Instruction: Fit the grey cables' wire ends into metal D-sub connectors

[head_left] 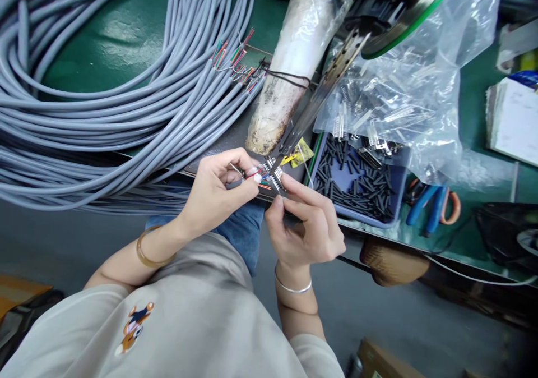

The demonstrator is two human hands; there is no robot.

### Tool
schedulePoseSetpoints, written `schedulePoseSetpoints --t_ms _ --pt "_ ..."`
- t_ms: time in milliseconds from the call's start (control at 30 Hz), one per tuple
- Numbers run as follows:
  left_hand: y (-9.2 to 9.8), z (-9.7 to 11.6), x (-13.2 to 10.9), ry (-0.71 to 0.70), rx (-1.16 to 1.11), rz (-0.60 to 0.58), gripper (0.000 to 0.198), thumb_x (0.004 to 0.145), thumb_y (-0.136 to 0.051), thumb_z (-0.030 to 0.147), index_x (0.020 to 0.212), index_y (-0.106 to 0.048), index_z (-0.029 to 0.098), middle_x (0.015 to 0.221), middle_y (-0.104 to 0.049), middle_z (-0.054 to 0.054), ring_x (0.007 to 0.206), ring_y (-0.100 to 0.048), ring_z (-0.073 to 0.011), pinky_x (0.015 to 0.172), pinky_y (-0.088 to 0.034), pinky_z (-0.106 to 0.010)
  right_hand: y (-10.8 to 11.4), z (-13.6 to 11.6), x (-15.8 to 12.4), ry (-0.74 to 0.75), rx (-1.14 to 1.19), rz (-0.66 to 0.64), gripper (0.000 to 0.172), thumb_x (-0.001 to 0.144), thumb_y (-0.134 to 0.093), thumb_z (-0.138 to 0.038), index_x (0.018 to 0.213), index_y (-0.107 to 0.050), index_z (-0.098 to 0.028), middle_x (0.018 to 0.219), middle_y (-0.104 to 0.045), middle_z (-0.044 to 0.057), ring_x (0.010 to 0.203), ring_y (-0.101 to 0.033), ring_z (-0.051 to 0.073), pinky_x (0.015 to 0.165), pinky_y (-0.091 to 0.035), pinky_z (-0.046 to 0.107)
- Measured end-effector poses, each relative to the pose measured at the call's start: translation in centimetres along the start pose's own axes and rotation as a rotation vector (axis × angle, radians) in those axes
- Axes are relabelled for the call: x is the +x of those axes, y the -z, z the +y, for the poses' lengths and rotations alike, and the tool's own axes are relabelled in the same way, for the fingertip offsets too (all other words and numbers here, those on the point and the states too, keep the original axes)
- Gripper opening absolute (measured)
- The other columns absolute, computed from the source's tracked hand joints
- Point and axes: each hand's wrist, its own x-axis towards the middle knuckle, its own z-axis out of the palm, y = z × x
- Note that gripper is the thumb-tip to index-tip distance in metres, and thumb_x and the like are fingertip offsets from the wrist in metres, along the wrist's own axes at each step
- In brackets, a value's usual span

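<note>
Head-worn camera looks steeply down, close over left hand (214, 190) and right hand (306, 226) at bench (121, 36).

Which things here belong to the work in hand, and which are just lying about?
In hand: left hand, right hand, coloured wires, connector.
Lying about: grey cable coil, blue tray of black sleeves, pliers, plastic bag.

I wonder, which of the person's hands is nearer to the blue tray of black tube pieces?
Right. The right hand sits just left of the blue tray, not touching it; the left hand, pinching the coloured wires, lies farther left, beyond the right hand.
</note>
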Motion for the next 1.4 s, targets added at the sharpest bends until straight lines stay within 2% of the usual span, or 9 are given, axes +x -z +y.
schedulePoseSetpoints --t_ms 167,367,600,800,933,1033,1200,1267,1400 --pt "-0.1 -0.2 0.1 0.028 0.035 0.029 0.014 0.071 -0.072 0.017 0.065 -0.059 0.017 0.075 -0.069 -0.002 0.056 -0.051 -0.0069 0.048 -0.039 -0.018 0.0 0.3 -0.3 0.027 0.013 -0.023 0.017 0.088 -0.074 -0.013 0.087 -0.062 -0.024 0.101 -0.083 0.002 0.081 -0.079 0.015 0.07 -0.064 0.025" --pt "-0.2 -0.1 0.1 0.016 0.023 0.041 0.013 0.07 -0.07 0.016 0.066 -0.058 0.017 0.074 -0.067 -0.001 0.06 -0.054 -0.0081 0.053 -0.044 -0.019 -0.2 0.1 0.0 -0.064 0.048 -0.034 0.02 0.086 -0.078 -0.012 0.087 -0.062 -0.023 0.101 -0.082 0.001 0.08 -0.078 0.014 0.071 -0.063 0.024" --pt "-0.3 0.2 -0.3 -0.037 0.045 0.056 0.012 0.073 -0.071 0.017 0.069 -0.06 0.018 0.079 -0.071 -0.002 0.063 -0.057 -0.0094 0.056 -0.047 -0.02 -0.2 -0.4 0.6 -0.087 0.05 -0.013 0.019 0.084 -0.08 -0.012 0.091 -0.067 -0.024 0.102 -0.081 0.001 0.081 -0.078 0.015 0.073 -0.065 0.026" --pt "-0.2 -0.1 -0.1 -0.007 0.039 0.029 0.014 0.073 -0.072 0.019 0.068 -0.058 0.017 0.078 -0.071 -0.002 0.063 -0.058 -0.0092 0.055 -0.046 -0.019 -0.1 0.1 -0.1 0.023 0.012 -0.032 0.016 0.087 -0.077 -0.014 0.09 -0.065 -0.024 0.104 -0.082 0.002 0.083 -0.079 0.016 0.074 -0.065 0.026" --pt "0.2 -0.3 -0.1 0.039 0.044 0.005 0.014 0.071 -0.073 0.019 0.068 -0.06 0.017 0.074 -0.067 -0.002 0.054 -0.047 -0.0064 0.047 -0.037 -0.018 0.0 0.3 -0.3 0.034 0.0 -0.024 0.017 0.088 -0.077 -0.014 0.09 -0.064 -0.024 0.1 -0.083 0.001 0.081 -0.079 0.015 0.072 -0.064 0.024" --pt "0.6 -0.4 -0.3 0.096 0.022 -0.051 0.017 0.068 -0.078 0.019 0.07 -0.061 0.018 0.063 -0.056 0.003 0.048 -0.036 -0.0048 0.042 -0.03 -0.019 0.1 0.1 -0.1 -0.093 0.097 0.002 0.018 0.087 -0.077 -0.011 0.088 -0.064 -0.023 0.096 -0.082 0.0 0.081 -0.079 0.014 0.072 -0.063 0.024" --pt "0.9 -0.2 -0.6 0.164 -0.044 -0.098 0.022 0.067 -0.083 0.019 0.071 -0.061 0.018 0.053 -0.043 0.008 0.043 -0.033 -0.0039 0.039 -0.028 -0.019 0.2 -0.4 0.2 -0.418 0.391 -0.047 0.016 0.087 -0.075 -0.01 0.084 -0.065 -0.021 0.093 -0.08 0.001 0.085 -0.078 0.015 0.068 -0.064 0.025" --pt "0.8 -0.1 -0.7 0.153 -0.074 -0.071 0.023 0.066 -0.085 0.019 0.07 -0.062 0.017 0.052 -0.044 0.008 0.042 -0.032 -0.0027 0.038 -0.027 -0.018 0.1 -0.5 0.1 -0.45 0.416 -0.066 0.014 0.088 -0.075 -0.011 0.084 -0.065 -0.021 0.093 -0.08 0.001 0.085 -0.078 0.015 0.064 -0.063 0.023" --pt "0.5 -0.2 -0.6 0.127 -0.144 -0.019 0.024 0.066 -0.085 0.021 0.069 -0.062 0.016 0.053 -0.051 0.007 0.041 -0.035 -0.0019 0.037 -0.028 -0.016 0.0 -0.7 -0.2 -0.4 0.38 -0.083 0.013 0.089 -0.074 -0.011 0.086 -0.066 -0.021 0.094 -0.08 0.002 0.087 -0.078 0.015 0.067 -0.064 0.024"
